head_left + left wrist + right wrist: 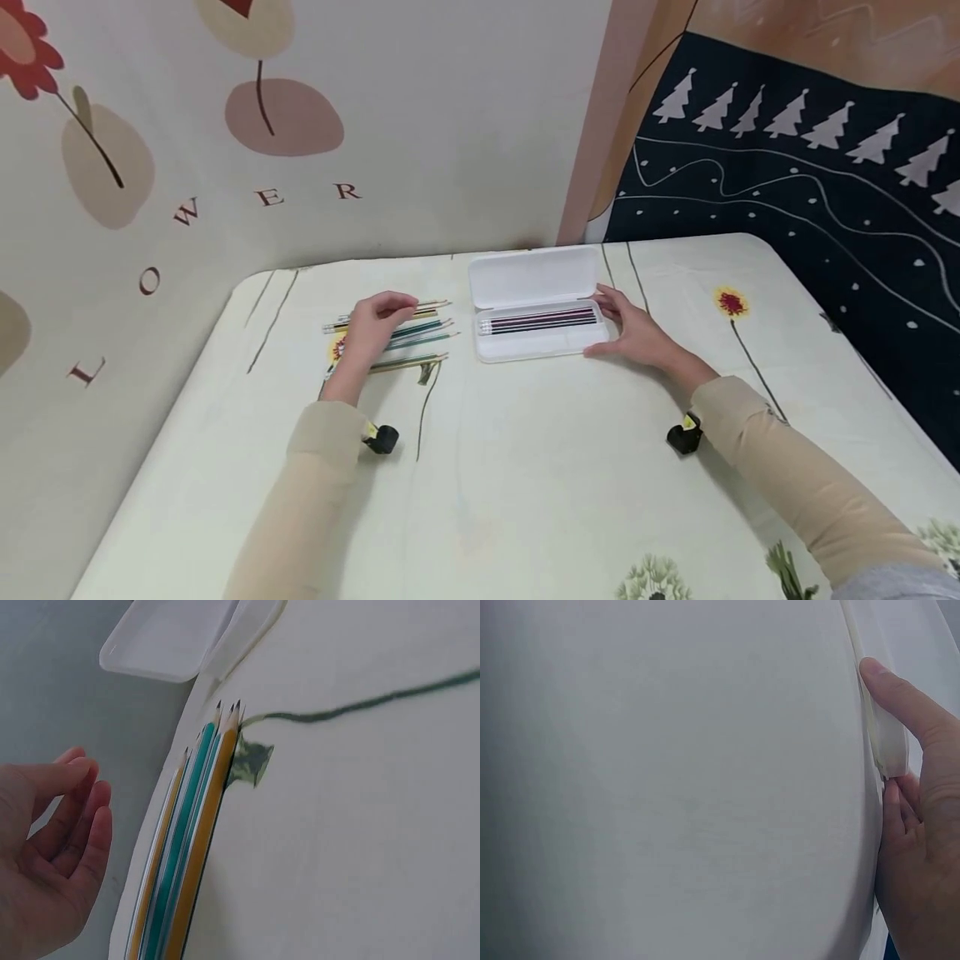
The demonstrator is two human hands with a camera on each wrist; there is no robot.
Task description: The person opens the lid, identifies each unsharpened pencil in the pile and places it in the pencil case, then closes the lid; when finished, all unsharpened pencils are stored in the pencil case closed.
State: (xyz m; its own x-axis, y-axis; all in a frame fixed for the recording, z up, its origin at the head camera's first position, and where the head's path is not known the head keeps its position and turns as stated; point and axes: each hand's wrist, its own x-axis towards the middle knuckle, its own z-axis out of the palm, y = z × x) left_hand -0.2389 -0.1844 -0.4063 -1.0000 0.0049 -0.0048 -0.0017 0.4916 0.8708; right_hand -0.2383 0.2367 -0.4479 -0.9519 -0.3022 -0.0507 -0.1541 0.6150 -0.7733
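Note:
On the table, a white plastic pencil case (536, 340) lies with its lid (534, 277) hinged back. Several dark striped pencils (538, 321) lie side by side in its tray. My right hand (633, 332) holds the case's right end, thumb at the near corner and fingers round the far side; in the right wrist view, the thumb touches the white case's edge (891, 742). My left hand (375, 327) hovers over a loose spread of teal and yellow striped pencils (180, 847). Its fingers are loosely bent, thumb near the index finger, with nothing visible between them.
A pale tablecloth (495, 467) with printed flowers covers the table. Behind it stands a light wall panel (450, 125) with printed letters, and a dark cloth (750, 183) with white trees hangs at the right. Small black wrist cameras (384, 439) sit at both cuffs.

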